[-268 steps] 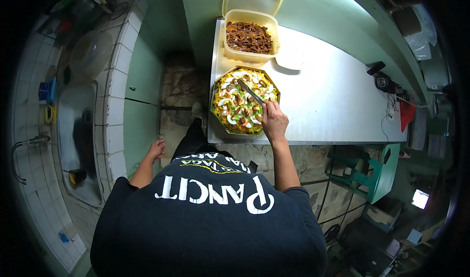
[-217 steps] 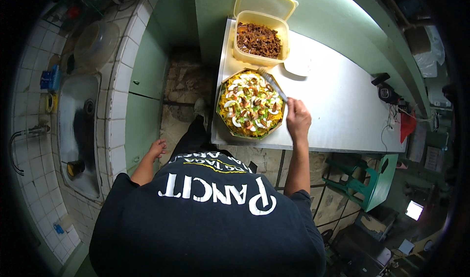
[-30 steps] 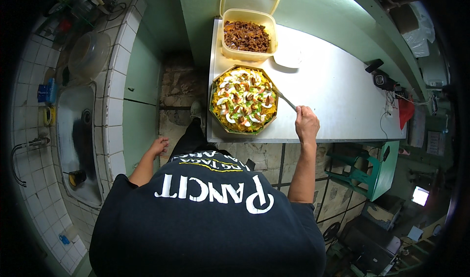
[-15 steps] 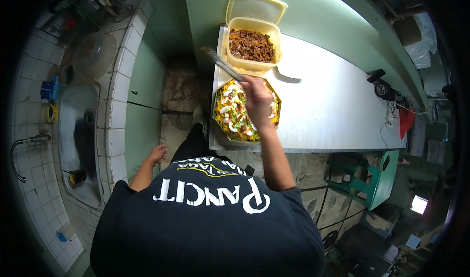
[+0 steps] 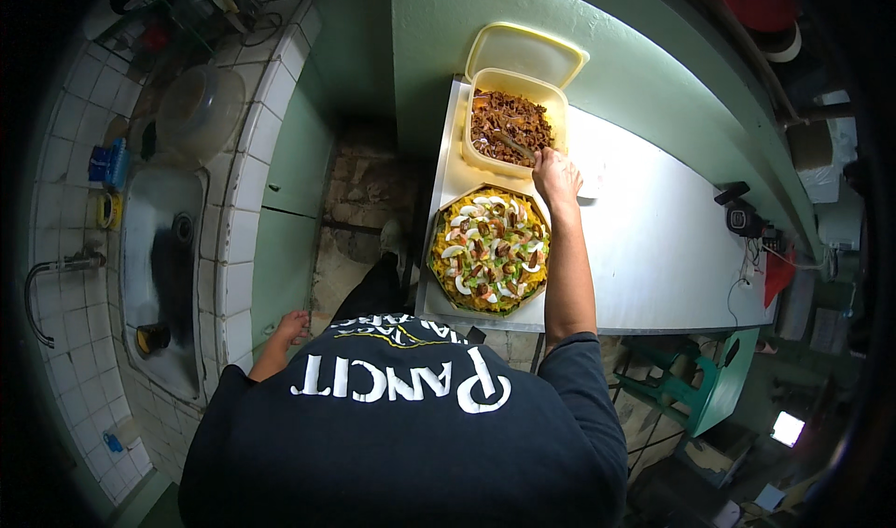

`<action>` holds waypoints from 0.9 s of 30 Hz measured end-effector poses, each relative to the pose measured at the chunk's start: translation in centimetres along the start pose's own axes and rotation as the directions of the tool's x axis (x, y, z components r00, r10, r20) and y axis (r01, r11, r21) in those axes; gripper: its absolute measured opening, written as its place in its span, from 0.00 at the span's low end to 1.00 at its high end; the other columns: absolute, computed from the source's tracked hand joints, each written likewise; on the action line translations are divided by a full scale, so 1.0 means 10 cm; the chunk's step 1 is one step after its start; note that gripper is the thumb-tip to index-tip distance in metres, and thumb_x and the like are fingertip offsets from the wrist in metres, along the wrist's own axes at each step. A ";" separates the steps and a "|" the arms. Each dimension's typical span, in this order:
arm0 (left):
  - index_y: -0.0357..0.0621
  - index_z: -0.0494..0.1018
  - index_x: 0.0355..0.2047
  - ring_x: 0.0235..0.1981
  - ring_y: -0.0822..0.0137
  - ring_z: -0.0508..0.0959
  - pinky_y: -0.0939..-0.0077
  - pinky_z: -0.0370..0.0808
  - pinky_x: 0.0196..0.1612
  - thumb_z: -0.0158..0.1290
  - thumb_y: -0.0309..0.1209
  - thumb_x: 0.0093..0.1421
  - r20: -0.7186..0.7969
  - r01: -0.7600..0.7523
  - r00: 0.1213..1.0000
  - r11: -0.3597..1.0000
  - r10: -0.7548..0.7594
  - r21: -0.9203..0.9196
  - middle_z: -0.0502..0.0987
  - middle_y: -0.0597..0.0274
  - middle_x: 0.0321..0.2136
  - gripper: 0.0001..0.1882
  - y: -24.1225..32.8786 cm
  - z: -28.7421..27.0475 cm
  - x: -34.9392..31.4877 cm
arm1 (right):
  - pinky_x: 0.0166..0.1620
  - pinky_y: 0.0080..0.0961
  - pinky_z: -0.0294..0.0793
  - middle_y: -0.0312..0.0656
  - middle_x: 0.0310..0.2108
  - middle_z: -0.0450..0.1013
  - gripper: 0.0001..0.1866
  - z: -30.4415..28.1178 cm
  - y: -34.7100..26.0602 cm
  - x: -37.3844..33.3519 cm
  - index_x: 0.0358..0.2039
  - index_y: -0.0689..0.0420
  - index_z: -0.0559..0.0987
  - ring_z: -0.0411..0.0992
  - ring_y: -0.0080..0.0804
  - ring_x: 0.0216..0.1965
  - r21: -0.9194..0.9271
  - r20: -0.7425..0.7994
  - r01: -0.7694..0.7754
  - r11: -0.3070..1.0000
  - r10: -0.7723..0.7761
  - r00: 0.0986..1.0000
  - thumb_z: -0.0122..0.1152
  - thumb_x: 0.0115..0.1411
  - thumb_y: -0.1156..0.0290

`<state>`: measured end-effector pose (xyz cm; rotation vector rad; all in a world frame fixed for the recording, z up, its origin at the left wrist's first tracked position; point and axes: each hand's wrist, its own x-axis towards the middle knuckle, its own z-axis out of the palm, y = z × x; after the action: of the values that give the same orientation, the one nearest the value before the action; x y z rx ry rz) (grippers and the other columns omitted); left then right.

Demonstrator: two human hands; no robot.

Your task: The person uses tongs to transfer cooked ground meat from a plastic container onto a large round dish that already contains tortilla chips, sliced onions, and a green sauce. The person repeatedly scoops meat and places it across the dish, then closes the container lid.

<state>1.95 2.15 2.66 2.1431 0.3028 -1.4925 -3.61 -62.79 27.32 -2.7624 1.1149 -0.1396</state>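
Note:
My right hand (image 5: 557,175) is closed round a slim metal utensil (image 5: 513,145). The tip of that utensil dips into dark brown crumbly food (image 5: 509,118), so its exact kind is hard to make out. This food fills a pale yellow plastic tub (image 5: 500,163), whose lid (image 5: 527,52) leans upright behind it. Just nearer to me lies an octagonal tray (image 5: 434,271) of yellow noodles topped with egg slices, green bits and brown pieces. Down by my side hangs my left hand (image 5: 291,327), loosely open and holding nothing, close to the green cabinet (image 5: 289,248).
Both food containers stand at the left end of a white table (image 5: 644,239) along a green wall. A black device (image 5: 742,218) with cables sits at its far right. On my left is a tiled counter with a sink (image 5: 140,285). Green stools (image 5: 672,383) are under the table.
My right hand has moved away from over the noodle tray to the tub, lowering the utensil into the brown food. The view has shifted, and my left hand stays low at my side.

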 end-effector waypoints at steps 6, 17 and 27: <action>0.56 0.65 0.59 0.34 0.71 0.75 0.63 0.70 0.38 0.46 0.41 0.63 0.026 -0.018 0.999 0.992 0.021 -0.121 0.76 0.71 0.40 0.24 0.42 -0.04 0.09 | 0.39 0.48 0.73 0.48 0.36 0.76 0.14 0.05 -0.02 0.01 0.32 0.55 0.79 0.75 0.53 0.35 0.012 -0.025 0.009 1.000 -0.009 1.000 0.51 0.64 0.60; 0.57 0.66 0.58 0.31 0.74 0.74 0.72 0.69 0.32 0.47 0.36 0.62 0.070 0.010 0.998 0.996 -0.004 -0.090 0.75 0.72 0.38 0.23 0.97 0.03 -0.03 | 0.35 0.47 0.76 0.50 0.40 0.73 0.07 0.12 -0.17 0.27 0.34 0.59 0.76 0.77 0.51 0.34 -0.071 0.067 0.188 0.980 -0.183 0.981 0.49 0.58 0.74; 0.59 0.67 0.57 0.31 0.72 0.74 0.69 0.69 0.32 0.46 0.39 0.64 0.040 0.019 0.999 0.998 -0.017 -0.064 0.76 0.72 0.38 0.20 0.54 -0.14 0.10 | 0.40 0.41 0.73 0.46 0.35 0.74 0.08 -0.15 0.10 0.26 0.34 0.52 0.80 0.75 0.48 0.36 -0.002 0.169 0.304 0.953 -0.299 0.939 0.53 0.60 0.66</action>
<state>5.89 -1.82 3.66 2.0634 0.3523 -1.5128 -2.62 -65.47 28.71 -2.8890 0.6528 0.0728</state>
